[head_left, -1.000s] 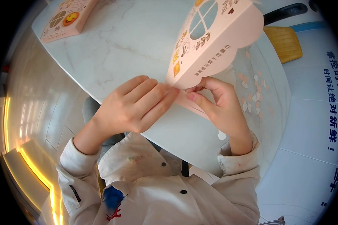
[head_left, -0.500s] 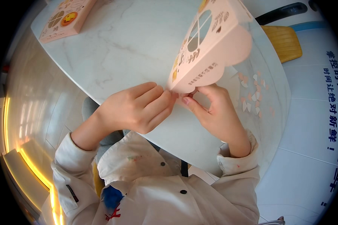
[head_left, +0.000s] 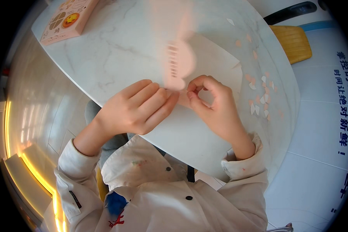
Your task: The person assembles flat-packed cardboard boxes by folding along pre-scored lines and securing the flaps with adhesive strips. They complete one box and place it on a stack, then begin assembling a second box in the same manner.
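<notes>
A pink cardboard box [head_left: 180, 62] with a scalloped flap stands up from between my hands, its upper part smeared by motion. My left hand [head_left: 137, 106] is closed in a pinch on the box's near corner. Just right of that corner, my right hand [head_left: 214, 104] has thumb and forefinger pressed together beside the flap's tip. Whatever lies between those fingertips is too small to make out. A pale pink strip of card [head_left: 184, 100] shows below, between the two hands.
Small pink and white card scraps [head_left: 263, 98] lie scattered on the right of the marble table [head_left: 131, 50]. Another pink box [head_left: 67, 23] sits at the far left. A yellow wooden board [head_left: 292, 44] and a black handle [head_left: 292, 11] are beyond the right edge.
The box has swung left and more upright, blurring its upper part and uncovering more table and scraps at right. My right fingertips have drawn slightly away from the flap; my left hand keeps its pinch.
</notes>
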The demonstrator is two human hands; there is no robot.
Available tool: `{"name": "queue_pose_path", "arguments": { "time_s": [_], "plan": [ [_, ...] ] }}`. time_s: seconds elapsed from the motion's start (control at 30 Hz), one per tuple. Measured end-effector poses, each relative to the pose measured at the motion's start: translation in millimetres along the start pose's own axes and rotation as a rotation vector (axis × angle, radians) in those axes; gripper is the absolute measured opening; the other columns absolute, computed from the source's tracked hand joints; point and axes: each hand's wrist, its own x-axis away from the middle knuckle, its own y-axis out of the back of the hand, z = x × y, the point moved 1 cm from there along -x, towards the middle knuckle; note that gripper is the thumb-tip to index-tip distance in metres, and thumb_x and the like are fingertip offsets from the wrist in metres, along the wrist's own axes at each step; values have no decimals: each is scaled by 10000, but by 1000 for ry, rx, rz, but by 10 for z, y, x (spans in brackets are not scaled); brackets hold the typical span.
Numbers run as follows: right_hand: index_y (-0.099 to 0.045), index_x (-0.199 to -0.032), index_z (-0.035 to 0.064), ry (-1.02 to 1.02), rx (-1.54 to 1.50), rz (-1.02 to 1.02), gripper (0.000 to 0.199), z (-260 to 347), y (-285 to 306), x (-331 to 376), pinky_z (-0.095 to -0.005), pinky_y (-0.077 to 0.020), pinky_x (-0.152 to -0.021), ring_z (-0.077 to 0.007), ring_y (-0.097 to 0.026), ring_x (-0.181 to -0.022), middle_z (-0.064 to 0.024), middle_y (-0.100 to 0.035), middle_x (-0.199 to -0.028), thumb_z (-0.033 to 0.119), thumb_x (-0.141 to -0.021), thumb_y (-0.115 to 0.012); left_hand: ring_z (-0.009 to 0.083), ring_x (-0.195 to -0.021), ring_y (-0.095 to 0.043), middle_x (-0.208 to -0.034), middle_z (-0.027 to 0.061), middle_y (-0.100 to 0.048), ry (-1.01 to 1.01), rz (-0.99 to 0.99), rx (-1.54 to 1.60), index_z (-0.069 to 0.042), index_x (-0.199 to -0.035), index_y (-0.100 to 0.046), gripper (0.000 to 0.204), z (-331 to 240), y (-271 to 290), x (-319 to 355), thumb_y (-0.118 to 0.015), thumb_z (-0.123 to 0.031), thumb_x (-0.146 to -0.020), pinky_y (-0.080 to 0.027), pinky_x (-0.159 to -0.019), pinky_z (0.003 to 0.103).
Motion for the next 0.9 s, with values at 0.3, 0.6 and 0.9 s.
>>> {"name": "queue_pose_path", "arguments": {
  "time_s": [0.3, 0.6, 0.9],
  "plan": [
    [-594, -889, -7, -54, -85, 35, 35, 49, 46, -22, -269, -455, -838, -104, -565, -809, -18, -613, -825, -40, -878, -595, 250, -765, -668, -865, 118, -632, 73, -67, 145, 56, -978, -661, 314, 66, -8, 80, -712, -3, -674, -586, -673, 348],
    [-589, -912, -24, 39, -78, -8, 52, 25, 15, -24, -256, -462, -838, -119, -571, -862, -39, -612, -870, -64, -878, -593, 157, -651, -578, -799, 81, -608, 801, -90, 375, 25, -1029, -666, 213, -9, 47, 82, -689, 89, -827, -474, -574, 270],
    [-592, -885, 54, 156, 133, -50, 124, 16, 7, -38, -349, -392, -840, -214, -592, -803, -37, -628, -814, -44, -823, -635, 174, -545, -519, -791, 40, -643, 536, 98, 202, -27, -880, -649, 156, -9, 217, -145, -700, -1, -735, -393, -505, 288]
  ]
}}
